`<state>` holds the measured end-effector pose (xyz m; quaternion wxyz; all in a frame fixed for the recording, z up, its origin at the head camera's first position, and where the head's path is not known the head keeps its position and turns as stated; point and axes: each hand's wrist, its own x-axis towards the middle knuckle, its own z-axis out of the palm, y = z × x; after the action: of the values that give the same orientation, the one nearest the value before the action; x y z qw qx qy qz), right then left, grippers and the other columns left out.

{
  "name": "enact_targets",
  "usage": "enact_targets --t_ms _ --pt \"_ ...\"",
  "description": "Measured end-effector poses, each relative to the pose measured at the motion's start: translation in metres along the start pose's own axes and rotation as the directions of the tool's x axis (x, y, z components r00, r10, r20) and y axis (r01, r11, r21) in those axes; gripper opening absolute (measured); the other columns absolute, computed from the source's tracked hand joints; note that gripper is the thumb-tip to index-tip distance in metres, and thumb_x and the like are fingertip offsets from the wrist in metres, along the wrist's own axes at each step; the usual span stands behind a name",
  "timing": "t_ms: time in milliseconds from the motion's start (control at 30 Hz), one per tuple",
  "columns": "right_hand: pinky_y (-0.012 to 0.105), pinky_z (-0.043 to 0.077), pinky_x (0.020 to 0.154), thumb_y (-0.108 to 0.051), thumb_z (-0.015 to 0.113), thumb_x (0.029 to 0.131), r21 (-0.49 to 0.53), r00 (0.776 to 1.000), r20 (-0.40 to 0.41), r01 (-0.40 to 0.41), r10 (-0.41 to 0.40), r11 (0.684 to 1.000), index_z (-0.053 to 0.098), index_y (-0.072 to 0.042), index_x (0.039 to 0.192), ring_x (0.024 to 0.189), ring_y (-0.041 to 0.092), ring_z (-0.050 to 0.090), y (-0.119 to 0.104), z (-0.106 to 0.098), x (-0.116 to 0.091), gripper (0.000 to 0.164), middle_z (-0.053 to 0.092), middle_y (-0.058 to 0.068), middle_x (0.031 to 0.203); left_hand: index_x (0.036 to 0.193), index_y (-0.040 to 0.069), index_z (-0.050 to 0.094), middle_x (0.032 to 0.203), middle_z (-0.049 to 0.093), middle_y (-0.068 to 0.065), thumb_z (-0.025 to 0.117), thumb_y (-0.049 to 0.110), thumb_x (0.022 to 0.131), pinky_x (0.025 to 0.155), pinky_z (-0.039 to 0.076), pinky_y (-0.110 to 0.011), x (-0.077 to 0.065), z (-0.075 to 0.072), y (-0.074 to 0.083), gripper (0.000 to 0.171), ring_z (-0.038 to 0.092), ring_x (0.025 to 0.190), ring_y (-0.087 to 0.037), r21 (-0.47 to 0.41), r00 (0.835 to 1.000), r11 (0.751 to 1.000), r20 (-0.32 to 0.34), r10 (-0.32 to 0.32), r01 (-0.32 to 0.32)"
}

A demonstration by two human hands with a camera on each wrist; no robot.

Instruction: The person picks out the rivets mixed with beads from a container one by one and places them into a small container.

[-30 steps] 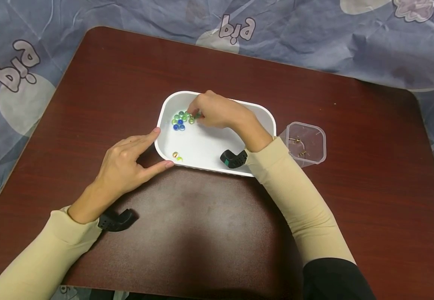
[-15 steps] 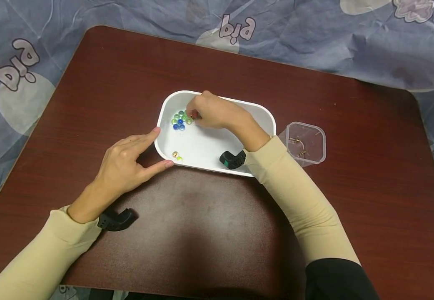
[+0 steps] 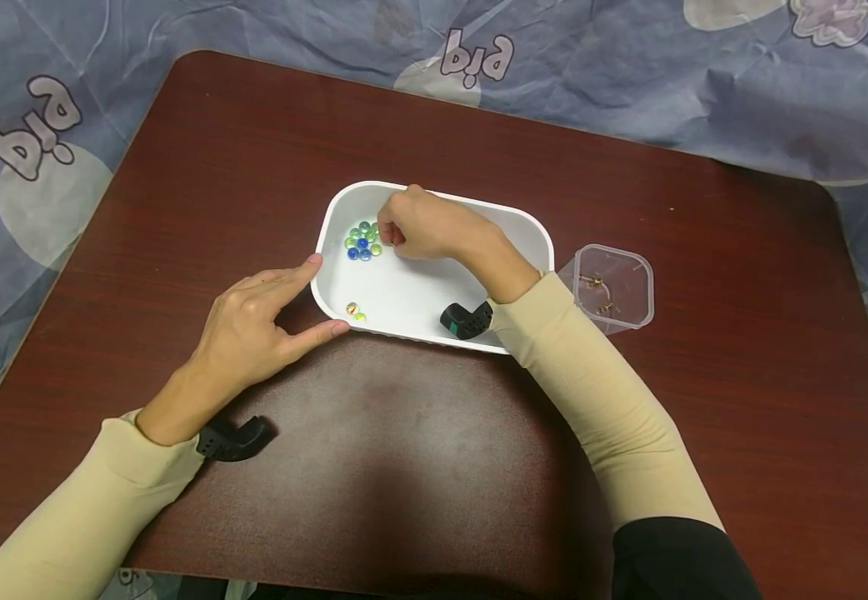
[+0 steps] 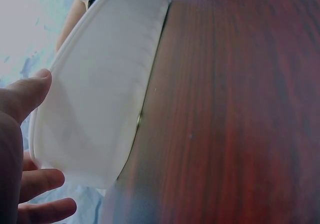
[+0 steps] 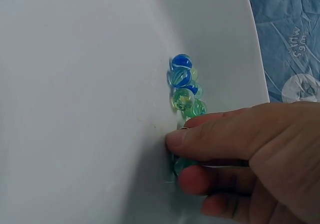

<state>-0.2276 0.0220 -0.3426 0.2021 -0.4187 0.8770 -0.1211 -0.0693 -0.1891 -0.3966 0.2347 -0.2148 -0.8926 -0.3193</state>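
Note:
A white tray holds a cluster of blue, green and clear glass marbles in its far left corner. My left hand is spread at the tray's left end, thumb and forefinger touching the rim; the left wrist view shows the tray's outer wall against it. Reaching into the tray, my right hand has thumb and forefinger pinched together beside the marbles. In the right wrist view a thin shiny edge shows at the fingertips, the rest hidden by them. Below the thumb lies a teal marble.
Two more marbles lie near the tray's front left corner. Right of the tray stands a clear plastic box with several small gold-coloured, screw-like pieces inside. The brown table extends all around, with patterned blue cloth behind it.
My right fingers have closed in beside the marbles, and a gold-coloured thing seen at the fingertips is now out of sight. One light green marble has shifted toward the tray's front. The left hand stays put.

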Motion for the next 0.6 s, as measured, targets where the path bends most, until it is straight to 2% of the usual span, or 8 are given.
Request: enact_targets --t_ms 267,600 --pt "0.028 0.046 0.071 0.009 0.057 0.079 -0.012 1.000 0.016 -0.015 0.015 1.000 0.072 -0.002 0.090 0.078 0.017 0.055 -0.0009 -0.0013 -0.0011 0.022 0.064 0.007 0.082 0.129 0.000 0.064 0.112 0.070 -0.022 0.059 0.069 0.086 0.081 0.053 -0.052 0.0000 -0.0005 0.0002 0.081 0.068 0.096 -0.037 0.008 1.000 1.000 0.012 -0.003 0.003" --pt "0.029 0.047 0.074 0.009 0.055 0.080 -0.012 1.000 0.019 -0.003 0.004 1.000 0.073 -0.003 0.092 0.081 0.018 0.057 0.0001 -0.0026 -0.0028 0.025 0.066 0.007 0.085 0.129 0.000 0.064 0.111 0.070 -0.022 0.057 0.070 0.086 0.081 0.053 -0.052 -0.0003 -0.0006 0.0005 0.083 0.068 0.096 -0.037 0.014 1.000 1.000 0.016 -0.005 0.005"
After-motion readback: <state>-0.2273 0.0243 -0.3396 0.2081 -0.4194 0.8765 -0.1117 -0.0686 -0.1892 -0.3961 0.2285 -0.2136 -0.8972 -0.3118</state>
